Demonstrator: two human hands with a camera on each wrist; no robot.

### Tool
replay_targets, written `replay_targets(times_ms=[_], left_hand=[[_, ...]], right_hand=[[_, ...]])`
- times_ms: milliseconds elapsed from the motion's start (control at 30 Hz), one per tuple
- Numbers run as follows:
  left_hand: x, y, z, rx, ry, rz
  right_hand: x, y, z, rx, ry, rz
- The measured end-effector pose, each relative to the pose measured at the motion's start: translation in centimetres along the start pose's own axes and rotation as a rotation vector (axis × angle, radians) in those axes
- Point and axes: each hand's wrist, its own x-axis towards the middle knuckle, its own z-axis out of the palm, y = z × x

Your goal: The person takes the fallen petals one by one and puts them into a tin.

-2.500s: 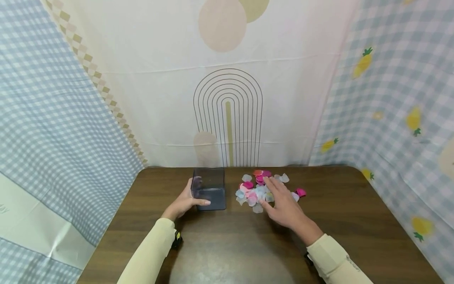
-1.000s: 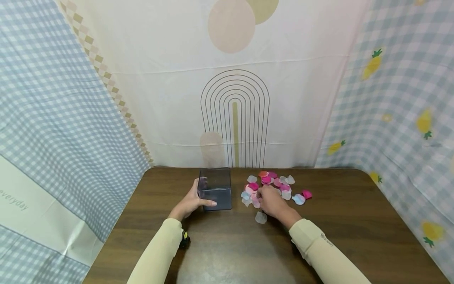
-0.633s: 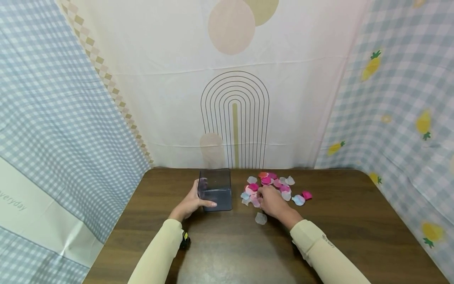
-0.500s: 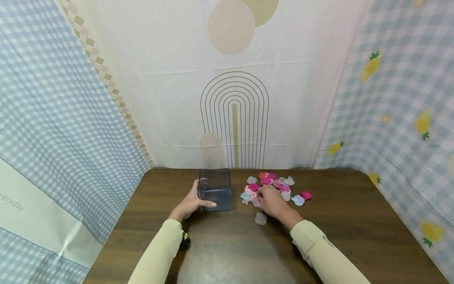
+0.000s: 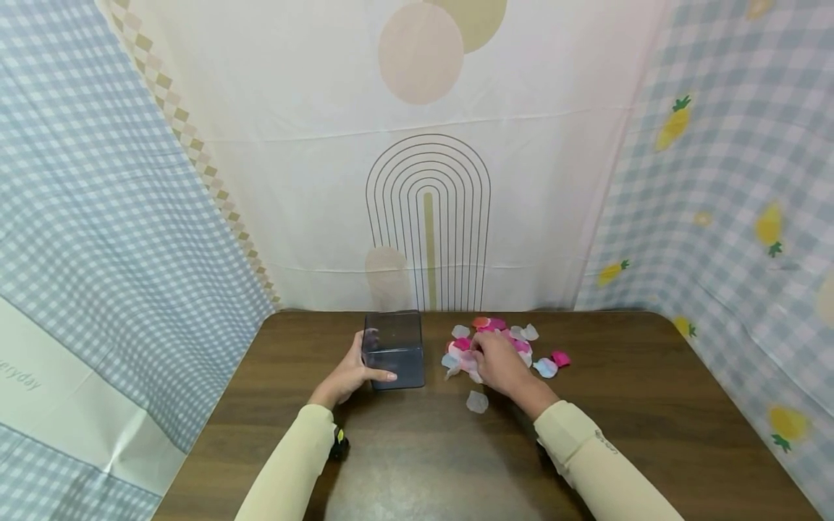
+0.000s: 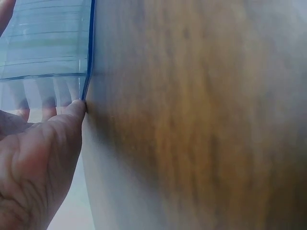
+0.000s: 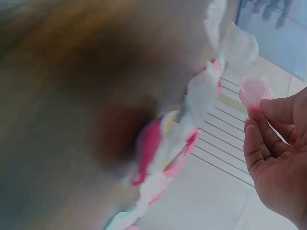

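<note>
A see-through, smoky plastic box (image 5: 402, 369) stands on the table. My left hand (image 5: 348, 373) grips its left side, with the thumb across the front and the fingers behind the wall. In the left wrist view the fingers show through the clear box wall (image 6: 43, 57). To the right of the box lies a loose pile of artificial flower petals (image 5: 462, 346) in pink, magenta, white and pale blue. Over this pile, my right hand (image 5: 504, 365) pinches a translucent pink petal (image 7: 255, 91) between thumb and fingertips, clearest in the right wrist view.
A single whitish petal (image 5: 477, 402) lies nearer me, apart from the pile. A pale blue petal (image 5: 546, 368) and a magenta petal (image 5: 561, 358) sit to the right. Behind the brown wooden table (image 5: 417, 463) hangs a patterned cloth (image 5: 313, 217).
My right hand was spread over the petals, then closed its fingers among them. It has now risen slightly with a pink petal. The left hand keeps its grip on the box.
</note>
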Motion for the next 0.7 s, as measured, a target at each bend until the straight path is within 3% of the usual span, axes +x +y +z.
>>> replay_targets(times_ms=[333,700], left_hand=[[0.1,-0.3,0.1,0.044,0.006,0.010],[-0.1,0.0,0.1,0.043,0.011,0.027]], right_hand=[[0.6,-2.3,-1.8,0.019,0.057,-0.035],[2.0,-7.0,-4.2,0.109,0.130,-0.111]])
